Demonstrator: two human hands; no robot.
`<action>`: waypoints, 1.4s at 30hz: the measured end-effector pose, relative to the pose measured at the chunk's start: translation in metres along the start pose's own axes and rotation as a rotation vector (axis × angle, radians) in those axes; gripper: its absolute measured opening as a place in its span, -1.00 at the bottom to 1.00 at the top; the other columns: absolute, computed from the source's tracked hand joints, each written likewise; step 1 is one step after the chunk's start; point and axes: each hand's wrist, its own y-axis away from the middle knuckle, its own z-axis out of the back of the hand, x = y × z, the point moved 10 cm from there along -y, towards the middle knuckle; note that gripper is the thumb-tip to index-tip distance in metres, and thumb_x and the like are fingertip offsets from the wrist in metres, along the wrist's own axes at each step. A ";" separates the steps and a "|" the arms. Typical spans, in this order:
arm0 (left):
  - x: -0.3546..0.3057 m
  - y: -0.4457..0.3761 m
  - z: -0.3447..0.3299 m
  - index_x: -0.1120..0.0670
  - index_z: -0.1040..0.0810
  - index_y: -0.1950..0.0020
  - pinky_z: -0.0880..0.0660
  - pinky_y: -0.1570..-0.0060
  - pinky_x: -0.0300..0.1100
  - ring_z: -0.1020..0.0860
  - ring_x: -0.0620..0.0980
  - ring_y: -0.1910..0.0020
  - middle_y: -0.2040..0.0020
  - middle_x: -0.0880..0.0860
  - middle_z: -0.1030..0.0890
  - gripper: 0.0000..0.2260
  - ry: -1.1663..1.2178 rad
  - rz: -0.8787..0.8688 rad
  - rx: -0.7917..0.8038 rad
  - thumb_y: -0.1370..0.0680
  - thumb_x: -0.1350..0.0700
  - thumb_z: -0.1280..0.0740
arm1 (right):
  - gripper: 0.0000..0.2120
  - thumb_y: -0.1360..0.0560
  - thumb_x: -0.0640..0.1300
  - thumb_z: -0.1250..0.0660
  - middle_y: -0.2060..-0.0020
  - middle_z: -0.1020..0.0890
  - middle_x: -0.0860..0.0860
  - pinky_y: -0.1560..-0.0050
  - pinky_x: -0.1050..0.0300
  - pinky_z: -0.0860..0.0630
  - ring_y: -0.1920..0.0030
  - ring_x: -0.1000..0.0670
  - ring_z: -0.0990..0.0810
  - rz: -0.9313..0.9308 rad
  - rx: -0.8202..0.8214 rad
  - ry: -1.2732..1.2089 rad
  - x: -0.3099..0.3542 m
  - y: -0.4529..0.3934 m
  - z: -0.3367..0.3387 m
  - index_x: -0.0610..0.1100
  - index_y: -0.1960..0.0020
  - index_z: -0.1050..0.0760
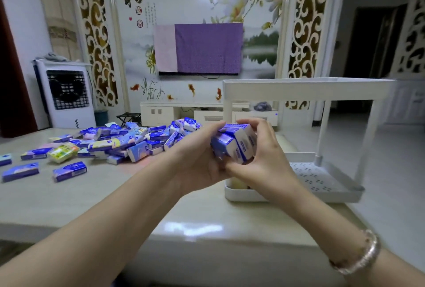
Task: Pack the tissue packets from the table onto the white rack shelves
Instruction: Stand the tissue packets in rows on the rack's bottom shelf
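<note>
Both hands hold a bunch of blue-and-white tissue packets (236, 143) in the air above the table, just in front of the white rack's left end. My left hand (197, 155) grips the bunch from the left and below. My right hand (264, 155) curls over it from the right, thumb underneath. The white two-tier rack (308, 90) stands on the table at the right; its perforated lower shelf (322, 178) shows no blue packets, and something pale lies at its left end, partly hidden by my right hand. A heap of several more packets (128, 140) lies at mid-left.
Loose packets (69, 171) lie scattered toward the table's left edge. The glossy beige table (195, 217) ends close in front of me. Behind stand a white air cooler (66, 95), a low TV cabinet (174, 111) and a cloth-covered TV (200, 48).
</note>
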 end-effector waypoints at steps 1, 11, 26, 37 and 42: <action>0.003 -0.002 -0.007 0.17 -0.48 -0.34 -0.46 -0.19 -0.02 -0.56 0.13 -0.11 -0.23 0.19 -0.57 -0.58 -0.033 0.012 0.033 -0.63 -0.05 -0.10 | -0.40 -0.27 -0.18 -0.50 -0.08 -0.48 0.07 0.06 0.36 -0.50 0.00 0.19 -0.54 -0.030 -0.018 -0.020 -0.005 0.001 0.009 0.02 -0.22 -0.32; 0.021 -0.093 -0.018 0.06 -0.50 -0.05 -0.29 0.03 -0.16 -0.53 0.06 -0.07 -0.08 0.08 -0.53 -0.87 -0.573 -0.067 -0.171 -0.61 0.17 -0.16 | -0.36 -0.32 -0.27 -0.45 -0.15 -0.43 -0.11 0.01 0.09 -0.51 -0.06 -0.05 -0.50 -0.519 -0.225 -0.085 -0.157 -0.012 0.115 -0.10 -0.29 -0.21; 0.042 -0.217 0.012 0.17 -0.23 -0.44 -0.08 -0.42 0.19 -0.15 0.14 -0.48 -0.47 0.12 -0.26 -0.61 -1.692 -0.040 -0.410 -0.62 0.12 -0.03 | -0.28 -0.33 -0.27 -0.44 -0.31 -0.37 -0.10 -0.22 0.01 -0.46 -0.28 -0.11 -0.41 -0.498 0.370 0.400 -0.291 -0.092 0.042 -0.04 -0.43 -0.27; 0.043 -0.220 0.011 0.02 -0.10 -0.54 -0.04 -0.44 0.19 0.03 0.12 -0.54 -0.57 0.09 -0.06 -0.55 -1.699 -0.088 -0.359 -0.64 0.07 -0.01 | -0.31 -0.40 -0.37 -0.39 -0.20 -0.45 -0.08 0.00 0.13 -0.49 -0.12 -0.03 -0.48 -0.687 0.188 0.187 -0.311 -0.065 0.054 -0.15 -0.43 -0.17; 0.045 -0.219 0.011 0.03 -0.08 -0.55 0.00 -0.44 0.18 0.07 0.11 -0.55 -0.58 0.10 0.00 -0.55 -1.699 -0.075 -0.346 -0.64 0.09 -0.01 | -0.66 -0.48 -0.33 -0.31 0.04 -0.53 -0.12 0.10 0.15 -0.44 -0.03 -0.09 -0.51 -0.811 0.153 0.226 -0.323 -0.052 0.058 -0.26 -0.24 -0.37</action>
